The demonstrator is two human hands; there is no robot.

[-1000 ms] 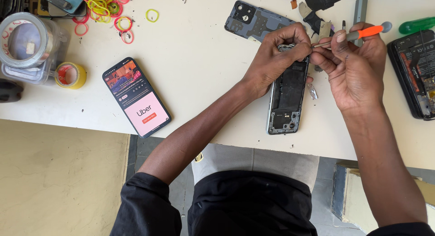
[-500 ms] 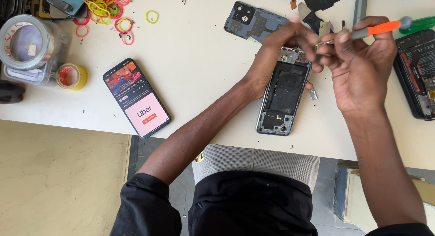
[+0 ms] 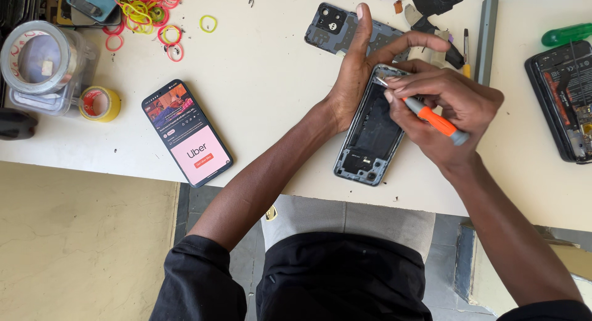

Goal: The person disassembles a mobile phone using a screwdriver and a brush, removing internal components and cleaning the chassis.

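Phone frame (image 3: 370,133), opened and dark inside, lies tilted on the white table (image 3: 271,93), its lower end close to the near table edge. My left hand (image 3: 361,74) rests along the frame's left rim, fingers spread: thumb pointing up and away, index finger curved over the top corner. It steadies the frame rather than closing on it.

My right hand (image 3: 453,111) is clamped on a screwdriver (image 3: 425,116) with an orange grip and grey cap; the metal tip sits at the frame's upper left corner, just beside my left index finger.

Surroundings:
- Grey back cover (image 3: 342,31) lies directly behind my left hand, touching or nearly so.
- Grey bar (image 3: 485,37) stands just beyond my right knuckles.
- A second opened phone (image 3: 564,102) lies near the right edge, apart from my right hand.
- A lit phone (image 3: 187,133) with a pink screen lies to the left, well apart, with bare table between it and my left forearm.
- Yellow tape roll (image 3: 100,103) and coloured rubber bands (image 3: 148,16) sit far left.

Open room: mainly left of the frame.
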